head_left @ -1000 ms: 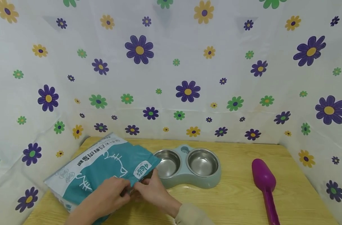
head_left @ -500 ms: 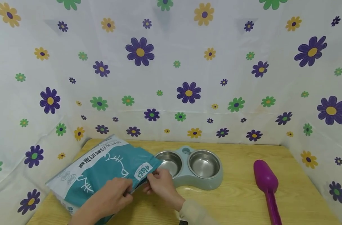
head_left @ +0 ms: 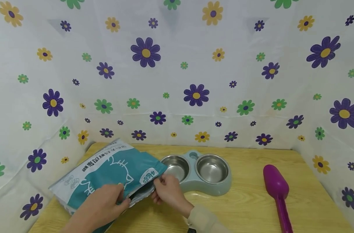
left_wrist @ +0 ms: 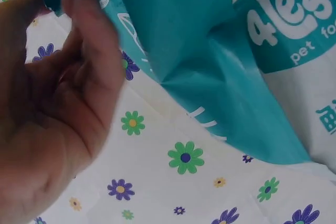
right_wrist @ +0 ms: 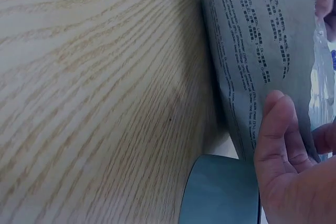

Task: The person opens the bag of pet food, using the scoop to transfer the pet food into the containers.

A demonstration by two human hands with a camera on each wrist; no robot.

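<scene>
A teal and white pet food bag point(head_left: 107, 168) with a cat outline lies slanted on the left of the table, its mouth point(head_left: 139, 194) gaping between my hands. My left hand point(head_left: 99, 205) pinches the near end of that mouth; in the left wrist view its thumb and fingers meet at the teal edge, blurred. With curled fingers, my right hand point(head_left: 171, 194) grips the far corner of the mouth. The right wrist view has the bag's printed back point(right_wrist: 257, 51) in front of the right hand point(right_wrist: 294, 166). The bag's contents are hidden.
Just beyond the right hand stands a pale blue double pet bowl point(head_left: 206, 189) with two steel dishes; the bag's corner overlaps the left one. A purple scoop point(head_left: 276, 184) lies at the right of the wooden table point(head_left: 241, 210). A flowered curtain point(head_left: 171, 77) surrounds the table.
The bag's mouth has parted, its silvery inside now showing. My left hand has moved left and nearer along the edge; my right hand has shifted right, to the far corner.
</scene>
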